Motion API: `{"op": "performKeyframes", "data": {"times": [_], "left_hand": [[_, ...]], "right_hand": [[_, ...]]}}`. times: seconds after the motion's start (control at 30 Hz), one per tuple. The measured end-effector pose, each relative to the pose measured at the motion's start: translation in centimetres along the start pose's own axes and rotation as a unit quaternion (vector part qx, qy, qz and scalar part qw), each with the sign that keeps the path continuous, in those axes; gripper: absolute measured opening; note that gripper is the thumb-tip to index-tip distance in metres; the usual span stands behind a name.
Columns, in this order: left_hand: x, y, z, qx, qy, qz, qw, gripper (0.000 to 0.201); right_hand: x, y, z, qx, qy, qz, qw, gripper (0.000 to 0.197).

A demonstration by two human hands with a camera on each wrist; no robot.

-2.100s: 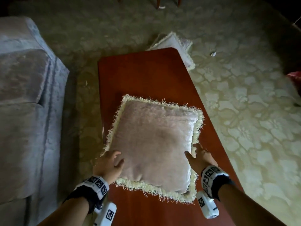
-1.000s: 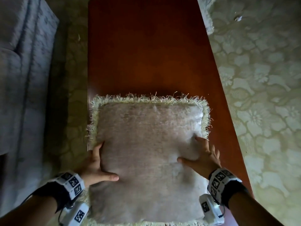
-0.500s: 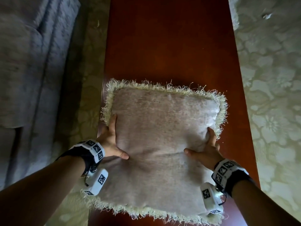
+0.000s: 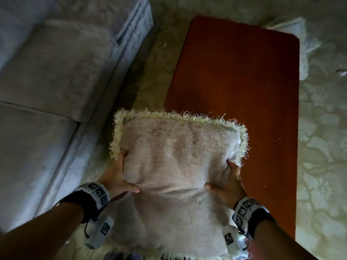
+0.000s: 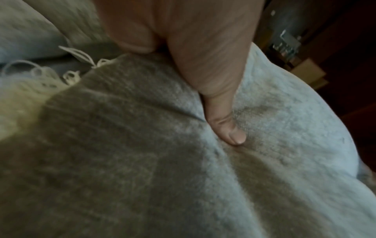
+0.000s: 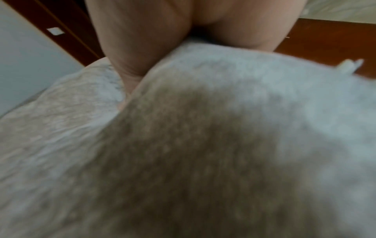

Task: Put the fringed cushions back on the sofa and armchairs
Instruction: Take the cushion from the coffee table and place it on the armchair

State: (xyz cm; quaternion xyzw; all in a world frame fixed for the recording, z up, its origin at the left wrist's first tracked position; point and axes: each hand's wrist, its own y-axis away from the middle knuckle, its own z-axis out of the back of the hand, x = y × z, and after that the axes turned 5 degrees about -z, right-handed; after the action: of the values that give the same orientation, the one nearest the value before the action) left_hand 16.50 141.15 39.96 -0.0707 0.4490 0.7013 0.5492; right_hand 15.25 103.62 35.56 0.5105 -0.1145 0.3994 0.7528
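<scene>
A pale pink cushion with a cream fringe (image 4: 174, 166) is held up in the air in front of me, over the near end of the table and the floor beside it. My left hand (image 4: 120, 177) grips its left edge, thumb pressed into the top face, fingers underneath. My right hand (image 4: 225, 182) grips the right edge the same way. In the left wrist view the thumb (image 5: 223, 116) dents the cushion fabric (image 5: 142, 161). Cushion pile (image 6: 203, 153) fills the right wrist view below my palm (image 6: 142, 40). A second fringed cushion (image 4: 300, 44) lies on the floor past the table's far right corner.
The grey-blue sofa (image 4: 47, 81) runs along the left, its seat cushions bare. A red-brown wooden coffee table (image 4: 244, 81) stands to the right of it, with a narrow strip of patterned carpet (image 4: 155, 68) between them. More carpet lies to the right.
Both hands went from resting at the cushion's near corners to gripping its sides, and lifted it off the table. The cushion and my view have swung left towards the sofa.
</scene>
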Motion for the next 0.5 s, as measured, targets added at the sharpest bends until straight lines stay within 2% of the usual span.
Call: {"op": "performKeyframes", "data": {"times": [0.2,0.33,0.5], "left_hand": [[0.7,10.2,10.2,-0.106,0.063,0.013,0.992,0.144],[2.2,16.2,17.7,-0.179,0.102,-0.012,0.978,0.125],[5.7,22.7,27.3,-0.261,0.124,-0.027,0.957,0.143]], "right_hand": [[13.4,6.3,-1.8,0.036,0.038,0.109,0.993,0.114],[22.8,10.5,-4.6,0.033,0.056,0.200,0.978,0.112],[33.9,16.2,-10.4,0.044,0.073,0.297,0.951,0.110]]}}
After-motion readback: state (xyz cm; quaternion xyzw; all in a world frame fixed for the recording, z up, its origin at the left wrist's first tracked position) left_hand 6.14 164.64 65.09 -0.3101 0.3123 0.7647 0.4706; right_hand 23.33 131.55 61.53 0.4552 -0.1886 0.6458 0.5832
